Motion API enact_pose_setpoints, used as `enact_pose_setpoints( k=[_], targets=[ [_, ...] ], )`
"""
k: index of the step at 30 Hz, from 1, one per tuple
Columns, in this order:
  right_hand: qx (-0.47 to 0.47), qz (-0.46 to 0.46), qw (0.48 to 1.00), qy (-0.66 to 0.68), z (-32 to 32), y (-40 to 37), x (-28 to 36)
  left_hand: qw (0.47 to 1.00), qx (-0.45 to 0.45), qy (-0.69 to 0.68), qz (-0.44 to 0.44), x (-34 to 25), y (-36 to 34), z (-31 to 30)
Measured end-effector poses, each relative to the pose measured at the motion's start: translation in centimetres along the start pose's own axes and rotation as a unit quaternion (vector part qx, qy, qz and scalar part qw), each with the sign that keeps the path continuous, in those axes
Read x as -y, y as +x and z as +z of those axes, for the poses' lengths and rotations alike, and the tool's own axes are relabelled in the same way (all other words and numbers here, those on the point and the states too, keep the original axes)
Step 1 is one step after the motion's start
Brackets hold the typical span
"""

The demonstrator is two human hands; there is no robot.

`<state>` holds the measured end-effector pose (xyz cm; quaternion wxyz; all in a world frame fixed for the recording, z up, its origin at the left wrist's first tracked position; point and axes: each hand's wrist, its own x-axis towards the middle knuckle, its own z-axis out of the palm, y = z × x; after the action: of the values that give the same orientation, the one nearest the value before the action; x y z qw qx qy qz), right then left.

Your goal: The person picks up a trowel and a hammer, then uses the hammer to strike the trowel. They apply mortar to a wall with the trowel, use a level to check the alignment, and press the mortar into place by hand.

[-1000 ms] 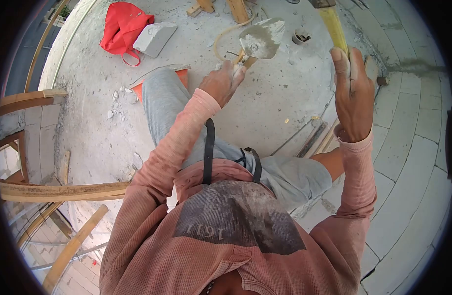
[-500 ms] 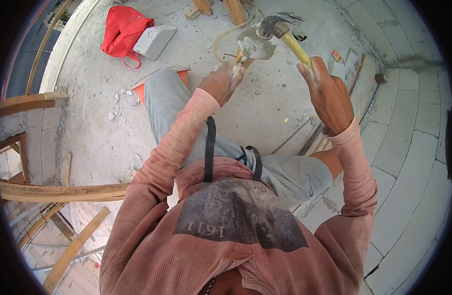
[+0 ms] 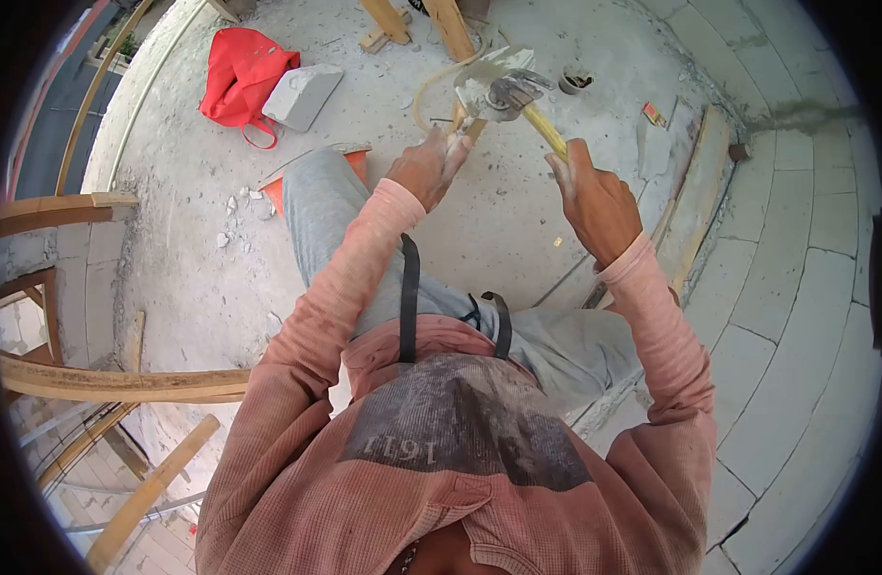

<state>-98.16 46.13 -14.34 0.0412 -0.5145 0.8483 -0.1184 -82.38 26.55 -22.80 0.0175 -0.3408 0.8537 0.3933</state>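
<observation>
My left hand (image 3: 428, 169) is closed round the wooden handle of a tool whose flat, whitish-coated metal head (image 3: 477, 88) points away from me. In my right hand (image 3: 599, 203) is a claw hammer (image 3: 546, 132), gripped by its yellow handle. The dark hammer head (image 3: 516, 92) overlaps the right part of the flat metal head; whether they touch is hard to tell. Both tools are above the grey concrete floor, beyond my knees.
A red bag (image 3: 238, 79) lies beside a pale block (image 3: 304, 96) at the upper left. Wooden posts (image 3: 449, 29) stand at the top, near a small cup (image 3: 575, 79). Timber beams (image 3: 125, 379) cross the left side. A block wall (image 3: 791, 316) runs along the right.
My right hand and the hammer have moved left and slightly down, bringing the hammer head over the flat metal head. The cup now shows more fully. My left hand keeps its hold.
</observation>
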Motion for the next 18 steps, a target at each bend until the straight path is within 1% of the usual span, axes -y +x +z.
enact_pose_setpoints(
  k=[1, 3, 4, 7, 8, 9, 11, 12, 15, 17, 18],
  targets=[
    [-0.014, 0.004, 0.999, 0.030, -0.4, 0.9, -0.3, 1.000, -0.006, 0.009, 0.002, 0.0, 0.4, -0.3],
    [-0.015, 0.029, 0.995, 0.096, -0.8, 0.3, -1.3, 1.000, 0.009, 0.022, -0.006, 0.1, -0.3, 0.3],
    [-0.056, 0.043, 0.986, 0.148, -1.1, -0.1, -1.5, 1.000, 0.005, 0.016, -0.005, 0.0, -0.3, 0.5],
    [-0.139, 0.168, 0.944, 0.247, -1.0, -0.9, -2.7, 1.000, 0.005, -0.004, -0.017, 0.2, -0.4, 0.4],
    [-0.174, 0.174, 0.923, 0.297, -0.1, -1.3, -3.8, 1.000, 0.013, -0.012, -0.025, 0.1, -0.4, 0.1],
    [-0.173, 0.211, 0.898, 0.344, 0.7, -1.8, -4.6, 0.999, 0.022, -0.021, -0.033, 0.0, -0.4, 0.0],
    [-0.167, 0.281, 0.838, 0.437, 2.6, -2.8, -5.8, 1.000, -0.020, -0.016, -0.003, 0.3, -0.6, 0.5],
    [-0.168, 0.294, 0.813, 0.472, 3.6, -3.5, -5.9, 0.999, -0.043, -0.011, 0.014, 0.5, -0.6, 0.7],
    [-0.148, 0.374, 0.788, 0.466, 10.0, -5.7, -8.3, 0.984, -0.126, -0.041, 0.116, 0.8, -0.8, 1.2],
    [-0.077, 0.417, 0.755, 0.500, 13.7, -6.8, -10.4, 0.979, -0.053, -0.195, 0.040, -2.6, -2.8, -1.4],
    [-0.040, 0.438, 0.736, 0.515, 15.5, -7.4, -10.9, 0.963, -0.014, -0.270, 0.001, -4.2, -3.9, -2.6]
  ],
)
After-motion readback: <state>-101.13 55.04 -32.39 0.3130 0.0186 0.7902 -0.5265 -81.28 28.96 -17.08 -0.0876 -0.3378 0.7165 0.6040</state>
